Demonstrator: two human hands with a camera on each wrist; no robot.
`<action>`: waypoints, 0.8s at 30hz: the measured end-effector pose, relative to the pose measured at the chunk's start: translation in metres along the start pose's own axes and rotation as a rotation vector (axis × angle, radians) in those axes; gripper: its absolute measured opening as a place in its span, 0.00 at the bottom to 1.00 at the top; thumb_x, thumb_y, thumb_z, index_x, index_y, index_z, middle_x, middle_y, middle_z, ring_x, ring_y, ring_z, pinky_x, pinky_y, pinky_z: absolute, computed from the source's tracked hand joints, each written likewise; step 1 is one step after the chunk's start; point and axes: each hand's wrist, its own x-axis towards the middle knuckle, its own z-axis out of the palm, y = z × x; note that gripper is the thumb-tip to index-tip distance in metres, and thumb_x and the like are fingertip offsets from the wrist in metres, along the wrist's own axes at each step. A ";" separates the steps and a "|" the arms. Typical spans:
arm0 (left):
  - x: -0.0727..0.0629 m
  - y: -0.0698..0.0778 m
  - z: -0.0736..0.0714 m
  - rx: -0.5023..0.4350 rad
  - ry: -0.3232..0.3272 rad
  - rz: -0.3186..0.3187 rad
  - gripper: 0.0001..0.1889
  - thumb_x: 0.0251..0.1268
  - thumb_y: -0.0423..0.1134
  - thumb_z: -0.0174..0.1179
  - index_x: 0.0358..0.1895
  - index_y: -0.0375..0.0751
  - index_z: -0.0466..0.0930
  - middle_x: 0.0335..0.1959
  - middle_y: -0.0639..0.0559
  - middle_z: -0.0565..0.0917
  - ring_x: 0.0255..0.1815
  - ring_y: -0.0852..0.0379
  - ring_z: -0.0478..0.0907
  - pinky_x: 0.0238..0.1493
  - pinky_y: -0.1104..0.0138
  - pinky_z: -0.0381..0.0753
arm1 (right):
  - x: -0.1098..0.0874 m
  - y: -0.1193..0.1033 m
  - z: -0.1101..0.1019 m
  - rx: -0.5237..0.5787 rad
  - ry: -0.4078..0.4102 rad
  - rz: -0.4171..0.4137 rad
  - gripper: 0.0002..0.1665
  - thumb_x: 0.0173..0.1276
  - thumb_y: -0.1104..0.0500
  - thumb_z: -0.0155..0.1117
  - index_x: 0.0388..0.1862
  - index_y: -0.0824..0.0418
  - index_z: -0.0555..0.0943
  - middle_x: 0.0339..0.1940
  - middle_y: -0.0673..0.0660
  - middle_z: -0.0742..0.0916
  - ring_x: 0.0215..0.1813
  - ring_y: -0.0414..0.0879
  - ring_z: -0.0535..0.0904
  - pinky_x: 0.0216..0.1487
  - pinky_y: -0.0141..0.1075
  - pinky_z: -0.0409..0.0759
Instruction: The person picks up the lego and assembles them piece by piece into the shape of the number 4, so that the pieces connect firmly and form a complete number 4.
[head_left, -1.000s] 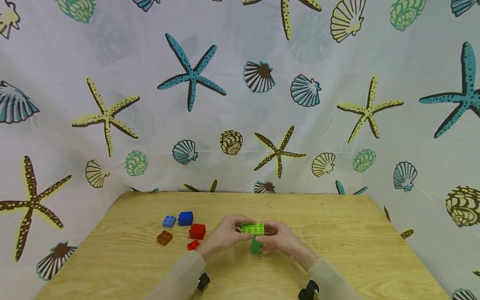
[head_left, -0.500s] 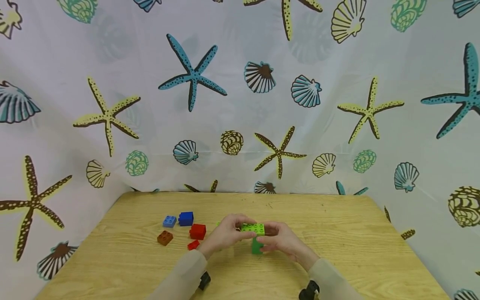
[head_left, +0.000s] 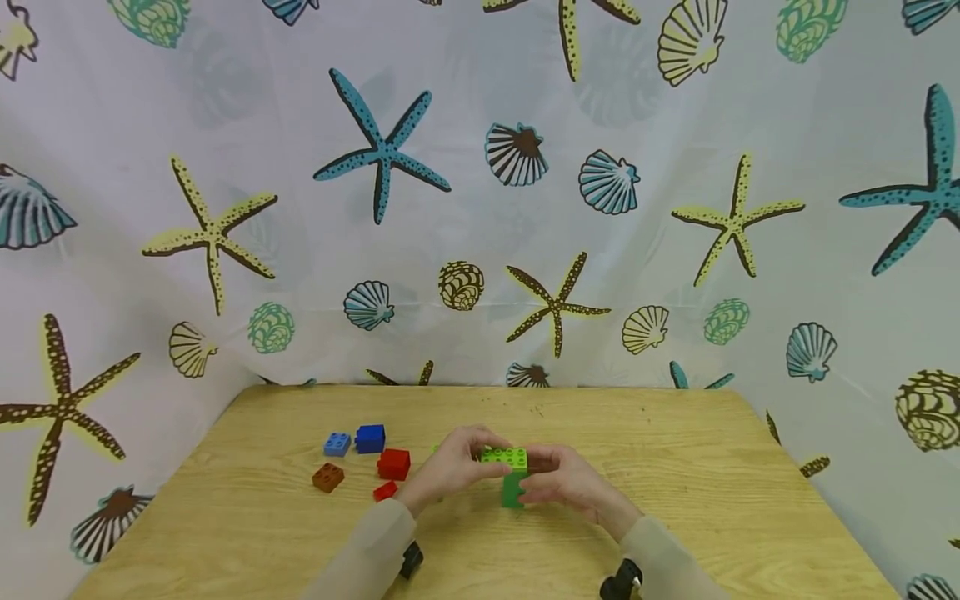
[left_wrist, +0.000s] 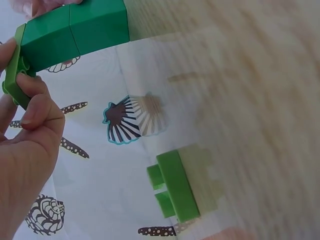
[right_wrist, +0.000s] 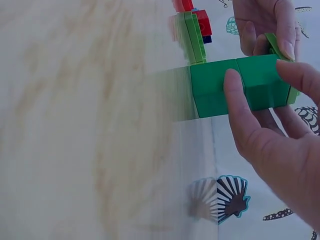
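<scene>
One step seems to be in hand on the worktop (head_left: 675, 467): a light green plate (head_left: 505, 457) is being fitted, as it appears, on top of a dark green stack (head_left: 513, 492) of two bricks, which is standing upright. No clear gap is showing between them, so the next move is probably calling for a straight, even push above the stack, while the stack is being held steady.

Going from the left, five loose bricks are lying apart from this work: a brown brick (head_left: 327, 477), a light blue brick (head_left: 337, 444), a blue brick (head_left: 371, 438), a small red brick (head_left: 386, 491) and a red brick (head_left: 393, 464). Next, a spare light green plate (left_wrist: 178, 186) is resting on the worktop, almost hidden in the head view.

The left hand's grip (head_left: 453, 467) is pinching the free end of the light green plate, which is jutting out leftward beyond the stack; the thumb and fingers are standing apart only by the plate's width. At the far right, the right hand's grip (head_left: 570, 483) is curving around the stack, with fingers touching its side and others passing behind. Whether it is also touching the plate cannot be told surely.
</scene>
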 end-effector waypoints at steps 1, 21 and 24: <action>-0.001 -0.001 0.000 0.009 -0.001 0.000 0.13 0.60 0.45 0.70 0.48 0.52 0.87 0.42 0.54 0.82 0.33 0.55 0.69 0.32 0.67 0.70 | 0.000 0.000 0.001 0.004 -0.005 0.000 0.32 0.67 0.69 0.61 0.70 0.71 0.67 0.59 0.61 0.82 0.55 0.50 0.81 0.58 0.50 0.80; -0.007 0.001 0.006 0.079 0.054 -0.022 0.16 0.60 0.50 0.69 0.50 0.53 0.86 0.44 0.57 0.81 0.42 0.56 0.73 0.40 0.62 0.75 | 0.001 0.000 0.013 -0.059 0.185 -0.007 0.28 0.72 0.49 0.60 0.64 0.65 0.74 0.56 0.56 0.82 0.52 0.47 0.80 0.49 0.44 0.84; -0.008 0.002 0.004 0.081 0.057 -0.003 0.19 0.60 0.51 0.68 0.53 0.50 0.85 0.47 0.55 0.83 0.45 0.56 0.75 0.44 0.60 0.77 | 0.001 -0.002 0.015 -0.076 0.214 -0.029 0.27 0.72 0.51 0.61 0.65 0.63 0.74 0.58 0.57 0.81 0.52 0.45 0.80 0.48 0.44 0.84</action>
